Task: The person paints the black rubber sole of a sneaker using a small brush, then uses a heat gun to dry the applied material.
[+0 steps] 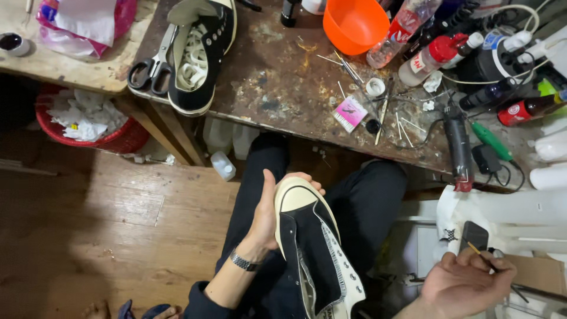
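Two hands: left hand (266,215) clasps a black sneaker (313,248), right hand (463,283) seemingly pinches a thin stick (481,257).

black canvas sneaker (313,248), cream toe cap, unlaced, toe-up over the lap

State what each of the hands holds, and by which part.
Left hand grips the black sneaker at its toe end. Right hand pinches a thin stick near its middle.
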